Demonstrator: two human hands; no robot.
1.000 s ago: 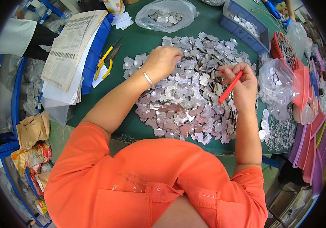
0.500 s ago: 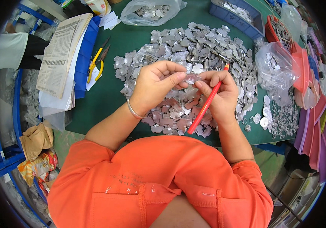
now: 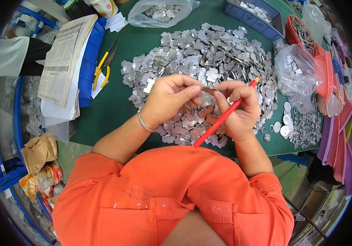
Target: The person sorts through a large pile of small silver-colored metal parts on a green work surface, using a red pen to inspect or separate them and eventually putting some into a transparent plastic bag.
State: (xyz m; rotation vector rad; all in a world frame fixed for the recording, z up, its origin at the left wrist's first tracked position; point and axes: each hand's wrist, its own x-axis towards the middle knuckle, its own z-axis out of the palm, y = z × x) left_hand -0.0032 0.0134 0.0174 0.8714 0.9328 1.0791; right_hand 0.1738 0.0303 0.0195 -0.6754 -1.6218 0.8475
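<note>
Between the fingertips of my two hands is a small flat metal piece (image 3: 209, 89), seen nearly edge-on. My left hand (image 3: 171, 95), with a bangle (image 3: 145, 121) at its wrist, pinches one end. The other end is in the fingers of my right hand (image 3: 239, 106), which also holds a red pencil (image 3: 221, 119) slanting across the palm. Both hands are over a large pile of silvery, notched metal pieces (image 3: 208, 49) spread on the green table (image 3: 102, 123).
Left of the pile lie yellow-handled pliers (image 3: 101, 76), a blue tray (image 3: 91, 61) and newspapers (image 3: 63, 61). Beyond it are a plastic bag of pieces (image 3: 163, 14) and a grey-blue bin (image 3: 256, 18). Metal rings (image 3: 305, 127) and another bag (image 3: 297, 69) lie right.
The metal piece has turned from showing its flat face to nearly edge-on. My right hand has rotated slightly, and the pencil's lower end has swung left.
</note>
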